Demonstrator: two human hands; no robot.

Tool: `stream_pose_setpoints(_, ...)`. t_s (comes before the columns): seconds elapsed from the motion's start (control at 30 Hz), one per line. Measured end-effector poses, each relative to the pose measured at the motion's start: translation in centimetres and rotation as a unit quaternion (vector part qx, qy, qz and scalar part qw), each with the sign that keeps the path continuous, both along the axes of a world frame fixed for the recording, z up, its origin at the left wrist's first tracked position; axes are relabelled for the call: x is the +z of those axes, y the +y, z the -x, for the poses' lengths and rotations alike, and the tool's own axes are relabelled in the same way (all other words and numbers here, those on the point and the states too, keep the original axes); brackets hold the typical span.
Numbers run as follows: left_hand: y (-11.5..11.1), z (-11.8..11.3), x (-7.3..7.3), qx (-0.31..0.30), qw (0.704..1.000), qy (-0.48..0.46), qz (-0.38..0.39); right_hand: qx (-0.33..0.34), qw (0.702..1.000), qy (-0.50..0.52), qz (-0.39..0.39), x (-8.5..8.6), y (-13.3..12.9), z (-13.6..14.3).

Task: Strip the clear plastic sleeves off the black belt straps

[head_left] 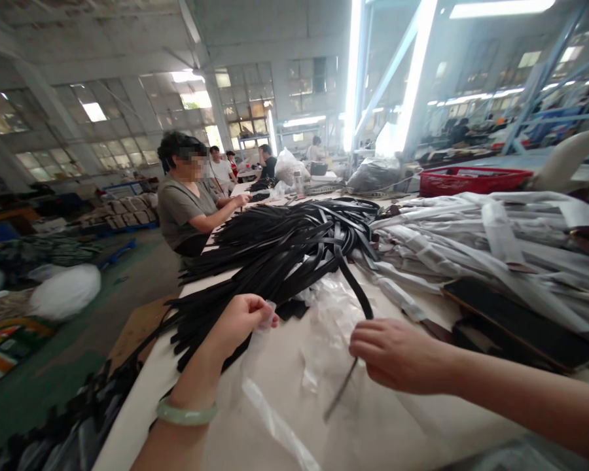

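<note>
My left hand (245, 320), below a green bangle at the wrist, pinches one end of a clear plastic sleeve (275, 422). The sleeve trails down over the pale tabletop (294, 360). My right hand (392, 353) is closed around a black strap (356, 284); its upper part runs back to the heap, and a thin end pokes out below my fingers. Just beyond both hands lies a large pile of black straps (275, 252). Between the hands, crumpled clear plastic sleeves (331, 304) lie on the table.
At right is a heap of straps wrapped in white plastic (451, 229), with a dark flat board (520, 320) before it. A red basket (476, 180) stands behind. A co-worker (189, 196) works at the table's left edge. More straps (53, 418) lie low at left.
</note>
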State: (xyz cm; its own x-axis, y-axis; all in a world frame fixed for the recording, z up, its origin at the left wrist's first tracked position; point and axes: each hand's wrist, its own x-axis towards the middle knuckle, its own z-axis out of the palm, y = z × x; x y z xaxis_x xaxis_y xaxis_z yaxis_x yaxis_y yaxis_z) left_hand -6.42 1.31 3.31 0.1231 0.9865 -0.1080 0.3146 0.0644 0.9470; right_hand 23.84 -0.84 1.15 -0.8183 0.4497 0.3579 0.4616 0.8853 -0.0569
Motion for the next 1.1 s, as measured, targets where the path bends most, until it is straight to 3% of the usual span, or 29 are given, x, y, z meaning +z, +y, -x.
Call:
stream_pose_setpoints(0.1,-0.2,-0.2,0.2,-0.009,1.000,-0.005,-0.018,-0.104,0.986,0.128,0.024,2.7,1.8,2.4)
stream_pose_setpoints(0.2,-0.4,-0.6,0.4,-0.018,0.999,0.011,-0.033,-0.159,0.962,0.218,0.049,3.4,4.0,4.8)
stream_pose_setpoints(0.33,-0.5,-0.9,0.6,-0.029,0.998,0.044,-0.039,-0.097,0.940,0.300,0.133,1.1,5.8,5.8)
stream_pose_setpoints(0.5,-0.5,-1.6,0.8,-0.036,0.992,0.111,-0.045,-0.064,0.939,0.295,0.164,-1.3,5.8,5.1)
stream_pose_setpoints(0.63,-0.1,-1.8,0.3,-0.043,0.977,0.185,-0.092,-0.081,0.939,0.277,0.185,-0.9,5.9,5.0)
stream_pose_setpoints(0.83,0.7,-1.3,-0.9,-0.045,0.981,0.160,-0.098,-0.083,0.924,0.307,0.213,0.1,5.9,4.9)
stream_pose_setpoints(1.1,0.6,-1.3,-0.4,-0.034,0.980,0.157,-0.117,-0.074,0.922,0.299,0.236,0.6,5.5,4.5)
